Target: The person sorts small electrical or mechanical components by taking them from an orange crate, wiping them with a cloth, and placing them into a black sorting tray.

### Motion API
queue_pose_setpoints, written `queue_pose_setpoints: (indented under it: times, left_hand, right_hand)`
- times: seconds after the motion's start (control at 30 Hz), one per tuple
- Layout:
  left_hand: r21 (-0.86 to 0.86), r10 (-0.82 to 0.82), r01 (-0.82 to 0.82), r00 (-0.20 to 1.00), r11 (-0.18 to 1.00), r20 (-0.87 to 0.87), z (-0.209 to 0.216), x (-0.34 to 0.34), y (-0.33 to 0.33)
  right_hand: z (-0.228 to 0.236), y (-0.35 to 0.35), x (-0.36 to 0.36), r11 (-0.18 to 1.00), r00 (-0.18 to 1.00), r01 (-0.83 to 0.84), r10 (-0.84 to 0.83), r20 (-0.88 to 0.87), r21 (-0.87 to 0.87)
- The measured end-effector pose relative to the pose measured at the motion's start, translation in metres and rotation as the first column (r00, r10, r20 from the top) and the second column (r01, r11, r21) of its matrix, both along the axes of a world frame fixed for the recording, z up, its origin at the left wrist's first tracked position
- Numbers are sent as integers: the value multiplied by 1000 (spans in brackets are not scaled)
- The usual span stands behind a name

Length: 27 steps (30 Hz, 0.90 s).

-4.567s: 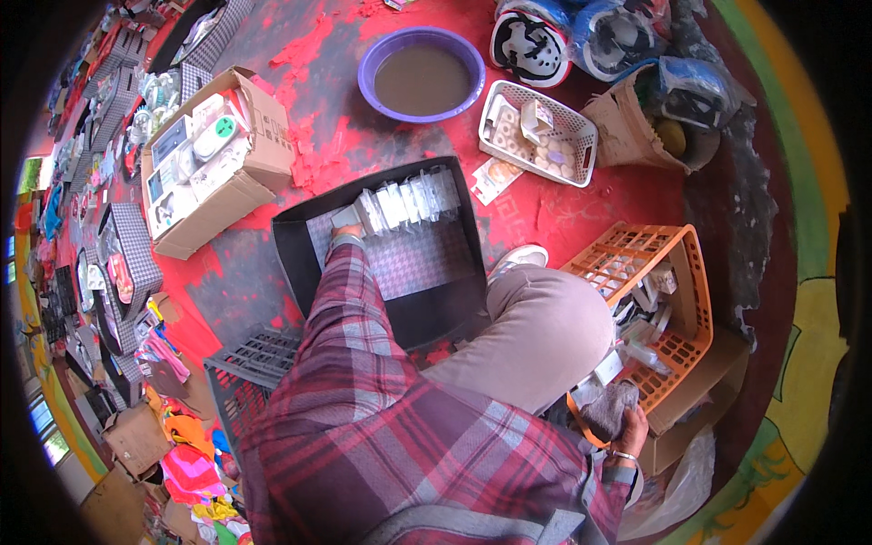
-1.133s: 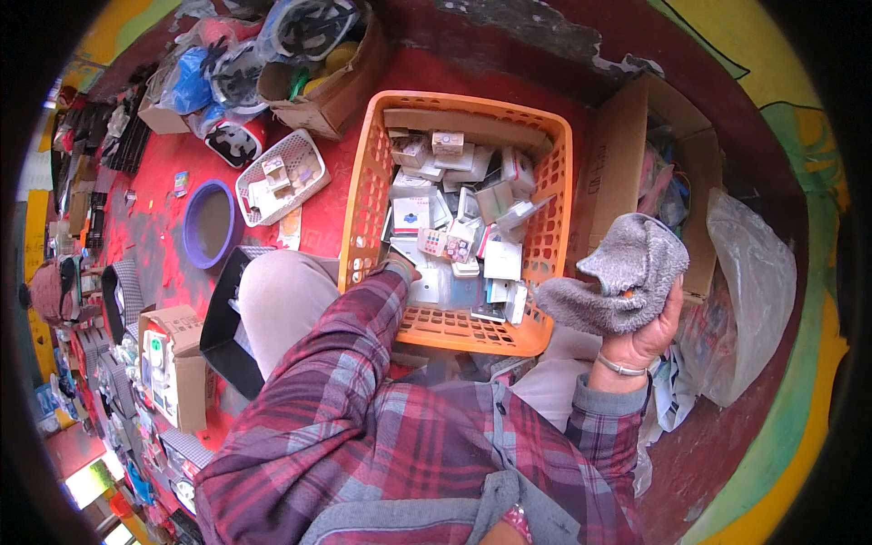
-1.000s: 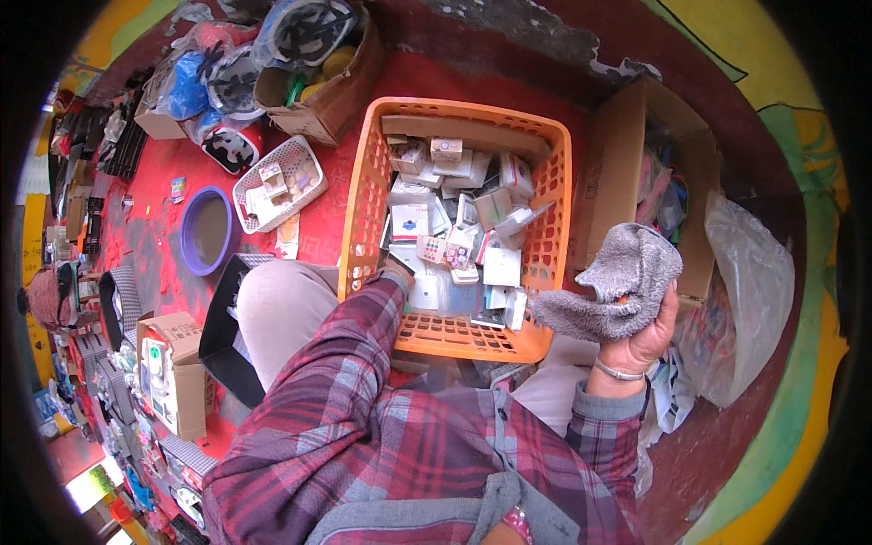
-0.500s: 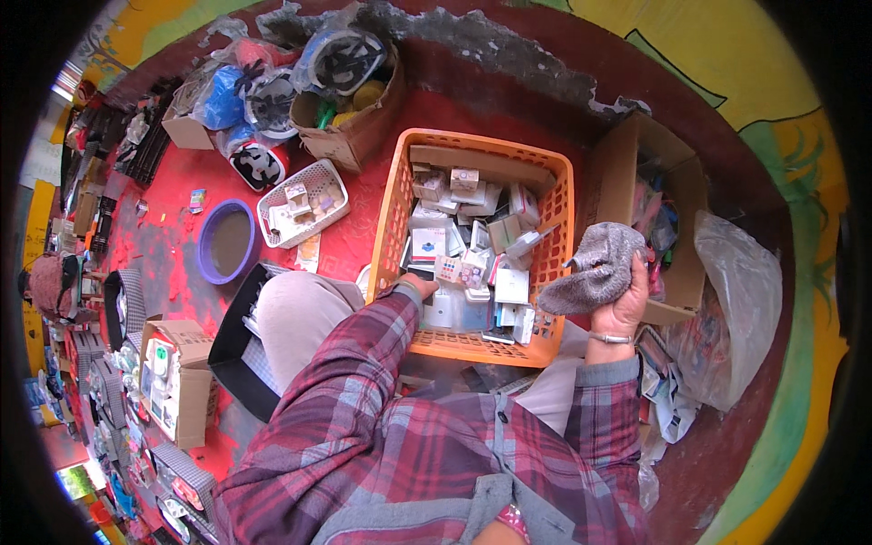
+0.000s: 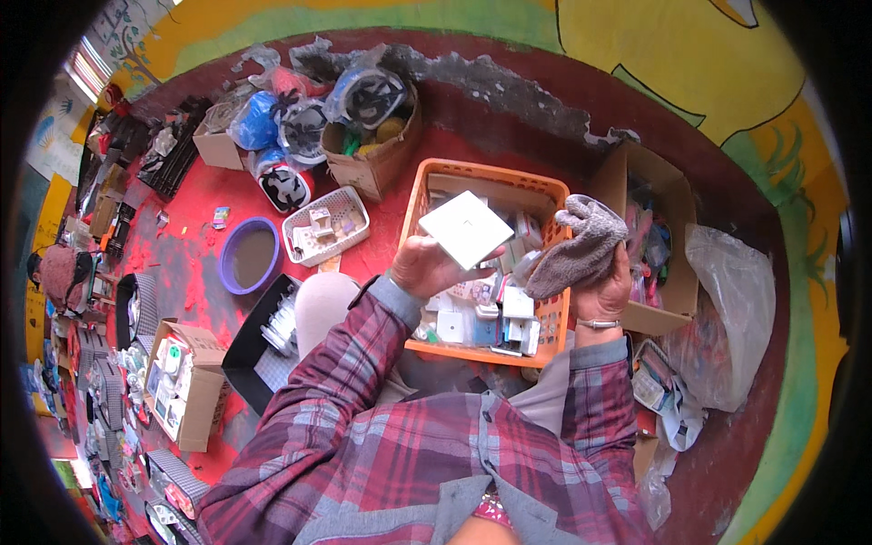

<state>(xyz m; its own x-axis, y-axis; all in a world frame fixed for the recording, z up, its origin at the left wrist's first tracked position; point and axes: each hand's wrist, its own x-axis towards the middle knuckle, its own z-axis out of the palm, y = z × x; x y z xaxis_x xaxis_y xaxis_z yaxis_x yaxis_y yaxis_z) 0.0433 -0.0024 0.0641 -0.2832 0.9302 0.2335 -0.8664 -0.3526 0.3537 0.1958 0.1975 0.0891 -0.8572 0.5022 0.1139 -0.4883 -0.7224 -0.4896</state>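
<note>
My left hand (image 5: 424,269) is closed on the edge of a flat white square box (image 5: 466,229), tilted and raised over an orange plastic basket (image 5: 565,313). A small mark shows in the middle of its face. In my right hand (image 5: 607,292), to the right, is a fuzzy grey cloth (image 5: 586,245), bunched so that lobes stick out at its top. The cloth and the box are apart. Small white boxes and white plates (image 5: 520,302) fill the basket in front of me, partly hidden by my left hand and the box.
A cardboard box of packets (image 5: 677,313) and a clear plastic bag (image 5: 731,313) stand at the right. On the left are a white basket (image 5: 343,247), a purple basin of murky water (image 5: 224,263) and a black bin (image 5: 238,356). Bagged helmets (image 5: 374,98) lie at the back.
My left hand has come up out of the orange basket with the white square box. My right hand has turned the grey cloth and moved it slightly left. The view has shifted.
</note>
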Motion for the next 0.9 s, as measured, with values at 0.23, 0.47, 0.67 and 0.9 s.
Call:
queue_pose_setpoints:
  times: [0.23, 0.47, 0.67, 0.9]
  left_hand:
    - [-212, 209, -188, 975, 959, 79, 23, -4, 9]
    - [-280, 344, -369, 929, 886, -135, -37, 10, 26]
    - [-346, 340, -282, 933, 895, 121, -41, 16, 36]
    - [-308, 260, -234, 964, 922, 48, -27, 21, 35]
  right_hand:
    - [28, -49, -19, 954, 996, 41, -61, 59, 297]
    - [-30, -100, -56, -425, 882, -146, -466, -77, 893]
    - [-45, -87, -76, -199, 777, -197, -629, 29, 960]
    - [-75, -49, -83, 198, 677, -119, -701, 225, 973]
